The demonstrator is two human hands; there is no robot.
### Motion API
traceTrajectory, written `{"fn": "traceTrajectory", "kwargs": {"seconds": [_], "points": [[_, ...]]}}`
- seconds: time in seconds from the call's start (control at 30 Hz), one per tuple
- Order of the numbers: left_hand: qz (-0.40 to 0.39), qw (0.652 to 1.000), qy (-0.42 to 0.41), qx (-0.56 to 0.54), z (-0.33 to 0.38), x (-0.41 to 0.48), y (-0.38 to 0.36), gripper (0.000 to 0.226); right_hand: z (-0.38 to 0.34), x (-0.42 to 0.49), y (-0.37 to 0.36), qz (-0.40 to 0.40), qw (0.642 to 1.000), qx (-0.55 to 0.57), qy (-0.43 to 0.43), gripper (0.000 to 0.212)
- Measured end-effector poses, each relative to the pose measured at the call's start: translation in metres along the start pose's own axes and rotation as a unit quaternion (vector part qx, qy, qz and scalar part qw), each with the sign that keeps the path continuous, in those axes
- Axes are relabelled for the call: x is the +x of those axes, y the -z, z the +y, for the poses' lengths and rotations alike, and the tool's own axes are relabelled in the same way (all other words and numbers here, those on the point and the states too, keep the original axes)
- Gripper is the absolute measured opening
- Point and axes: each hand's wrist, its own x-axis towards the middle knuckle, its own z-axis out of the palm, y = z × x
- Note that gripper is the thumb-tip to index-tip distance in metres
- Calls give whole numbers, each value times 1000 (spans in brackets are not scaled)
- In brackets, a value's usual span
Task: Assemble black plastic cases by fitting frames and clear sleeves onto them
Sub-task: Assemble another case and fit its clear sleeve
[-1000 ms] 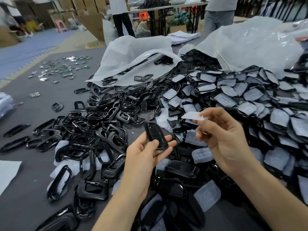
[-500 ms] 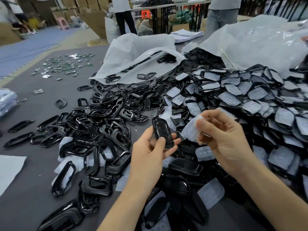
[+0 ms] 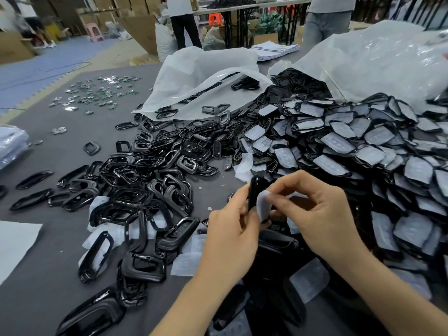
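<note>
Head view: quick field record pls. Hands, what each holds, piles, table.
left hand: grips slim black plastic case, upright
right hand: pinches clear soft plastic sleeve at the case's side
stage: sleeve beside case, not over it
left pile: loose glossy black plastic frames
right pile: black cases covered by clear sleeves
far left: scattered small shiny metal parts
surface: grey table

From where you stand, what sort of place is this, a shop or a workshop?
Most likely a small factory or assembly workshop: a grey table heaped with glossy black plastic frames and black cases in clear sleeves, big white plastic sacks spilling more parts, and brown cardboard cartons stacked behind.
</note>
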Motion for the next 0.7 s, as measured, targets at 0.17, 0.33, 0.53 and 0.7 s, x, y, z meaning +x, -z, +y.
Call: {"fn": "traceTrajectory", "kwargs": {"seconds": [0.17,0.33,0.53,0.7], "points": [[-3,999,-30,37,1,-2,-2,49,0,0,-1,40,997,-59,34,17],[-2,995,-60,79,5,-3,1,51,-2,0,0,42,997,-46,35,19],[-16,991,-70,112,7,-3,6,49,-2,1,1,27,999,14,-30,29],[-37,993,-50,102,5,-2,7,49,-2,4,4,16,998,37,-47,30]]}}
